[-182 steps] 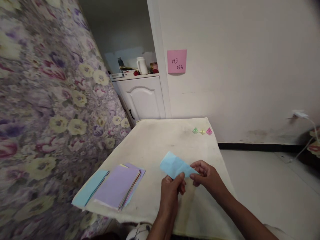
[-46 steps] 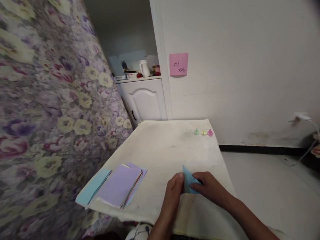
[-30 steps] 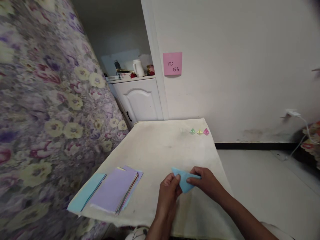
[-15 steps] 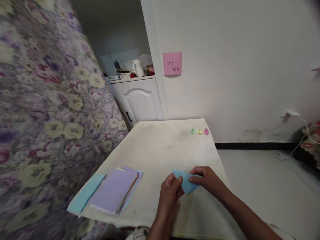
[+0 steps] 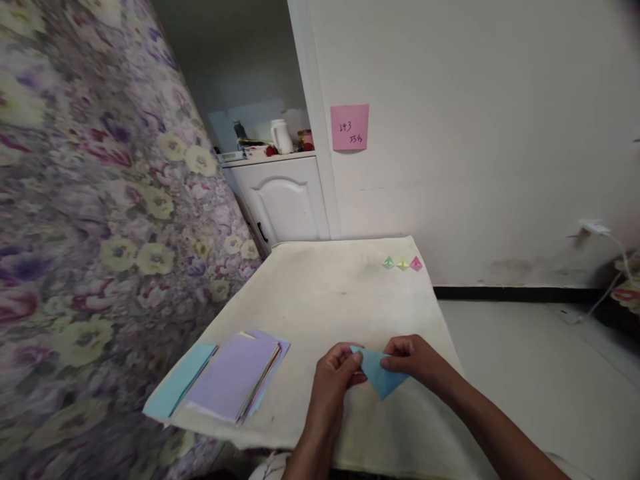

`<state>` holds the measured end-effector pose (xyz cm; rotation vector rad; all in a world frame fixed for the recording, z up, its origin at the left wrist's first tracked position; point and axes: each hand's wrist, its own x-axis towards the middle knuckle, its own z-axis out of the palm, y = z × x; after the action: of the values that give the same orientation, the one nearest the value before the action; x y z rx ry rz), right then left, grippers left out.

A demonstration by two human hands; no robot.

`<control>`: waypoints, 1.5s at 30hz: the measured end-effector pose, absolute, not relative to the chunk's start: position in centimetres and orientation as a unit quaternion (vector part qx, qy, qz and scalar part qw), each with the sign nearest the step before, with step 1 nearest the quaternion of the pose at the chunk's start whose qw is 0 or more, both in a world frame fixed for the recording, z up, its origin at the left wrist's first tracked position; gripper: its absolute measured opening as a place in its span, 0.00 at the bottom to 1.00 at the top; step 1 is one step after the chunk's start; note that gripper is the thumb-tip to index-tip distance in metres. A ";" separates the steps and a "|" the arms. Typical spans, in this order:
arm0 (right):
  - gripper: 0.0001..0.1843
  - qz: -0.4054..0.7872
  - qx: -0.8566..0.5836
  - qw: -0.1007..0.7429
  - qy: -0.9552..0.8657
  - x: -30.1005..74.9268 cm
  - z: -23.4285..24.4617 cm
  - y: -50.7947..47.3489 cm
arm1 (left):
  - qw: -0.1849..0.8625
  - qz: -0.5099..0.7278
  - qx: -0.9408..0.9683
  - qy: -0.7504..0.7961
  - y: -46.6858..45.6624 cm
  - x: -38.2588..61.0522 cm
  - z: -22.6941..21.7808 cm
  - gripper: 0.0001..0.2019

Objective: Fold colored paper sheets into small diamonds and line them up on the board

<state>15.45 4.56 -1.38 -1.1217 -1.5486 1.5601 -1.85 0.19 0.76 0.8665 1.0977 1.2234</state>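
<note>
A folded piece of blue paper (image 5: pixel 384 381), roughly triangular with one point downward, is held between both hands above the near part of the table. My left hand (image 5: pixel 336 373) pinches its upper left corner, thumb on top. With thumb and fingers, my right hand (image 5: pixel 407 355) grips the upper right edge. The fingertips behind the paper are partly hidden. To the left lie a stack of coloured paper (image 5: pixel 235 377) with a purple sheet on top and a light blue stack of paper (image 5: pixel 183 380).
A cream cloth covers the table (image 5: pixel 320 293). Small green (image 5: pixel 389 263), yellow (image 5: pixel 403 265) and pink folded papers (image 5: pixel 416 263) sit at its far right corner. A floral curtain (image 5: pixel 125 200) hangs along the left. A pink note (image 5: pixel 349 127) is on the wall behind.
My left hand has shifted toward the paper's upper left corner. The blue paper has turned slightly, showing a fuller triangle with its point lower. The view has shifted a little.
</note>
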 end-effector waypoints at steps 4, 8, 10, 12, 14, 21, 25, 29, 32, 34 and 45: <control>0.10 0.601 -0.420 0.326 -0.597 15.4 -1.5 4.7 | 0.587 0.520 0.379 0.491 0.4 -2.6 0.6 0.09; 0.10 0.594 -0.414 0.332 -0.605 15.3 -1.0 4.2 | 0.565 0.514 0.395 0.511 0.5 -2.6 0.4 0.10; 0.11 0.591 -0.415 0.338 -0.604 15.2 -0.8 4.0 | 0.549 0.520 0.397 0.519 0.4 -2.4 0.6 0.10; 0.11 0.590 -0.417 0.339 -0.602 15.2 -0.7 3.9 | 0.540 0.530 0.395 0.521 0.3 -2.3 0.9 0.10; 0.11 0.593 -0.418 0.329 -0.604 15.3 -0.7 4.1 | 0.544 0.535 0.399 0.509 0.3 -2.5 1.1 0.11; 0.09 0.594 -0.415 0.316 -0.613 15.5 -0.8 4.3 | 0.555 0.467 0.494 0.479 0.6 -3.9 1.1 0.14; 0.08 0.584 -0.421 0.313 -0.619 15.5 -0.6 4.1 | 0.552 0.457 0.502 0.485 0.6 -4.0 1.0 0.09; 0.07 0.574 -0.426 0.316 -0.624 15.5 -0.7 4.0 | 0.551 0.453 0.513 0.478 0.6 -4.1 0.8 0.07; 0.06 0.569 -0.433 0.313 -0.625 15.5 -0.8 4.0 | 0.528 0.445 0.537 0.485 0.5 -4.3 0.7 0.05; 0.05 0.571 -0.433 0.309 -0.626 15.6 -0.8 4.0 | 0.504 0.434 0.553 0.502 0.5 -4.4 0.6 0.04; 0.05 0.583 -0.426 0.292 -0.627 15.7 -1.0 4.0 | 0.442 0.402 0.586 0.548 0.3 -4.5 0.0 0.04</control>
<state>15.67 3.99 -0.96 -1.1367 -1.6711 1.5546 -4.51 0.27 0.03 1.4541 1.3606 0.9968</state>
